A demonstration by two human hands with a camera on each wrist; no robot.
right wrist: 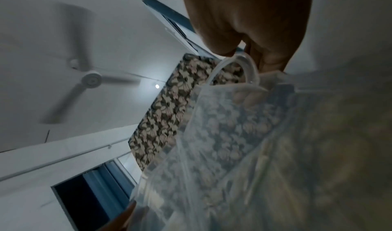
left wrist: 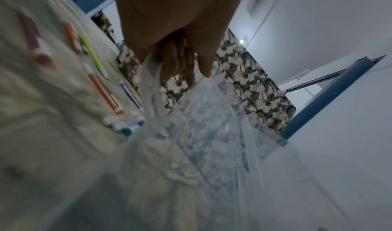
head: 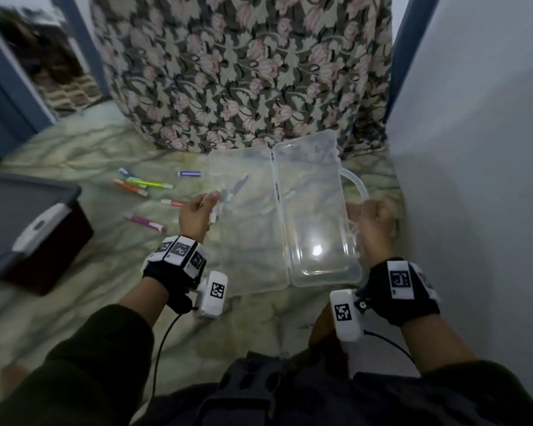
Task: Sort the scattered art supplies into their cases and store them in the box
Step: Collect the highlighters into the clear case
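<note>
A clear plastic case lies spread wide open above the bed, held between both hands. My left hand pinches the handle edge of the left half. My right hand curls round the looped handle of the right half. Several coloured markers lie loose on the sheet left of the case: a yellow-green one, an orange one, a purple one and a magenta one. A few more show through the left half of the case.
A dark storage box with a grey lid and white latch sits at the left. A floral cloth hangs behind the case. A pale wall stands close on the right.
</note>
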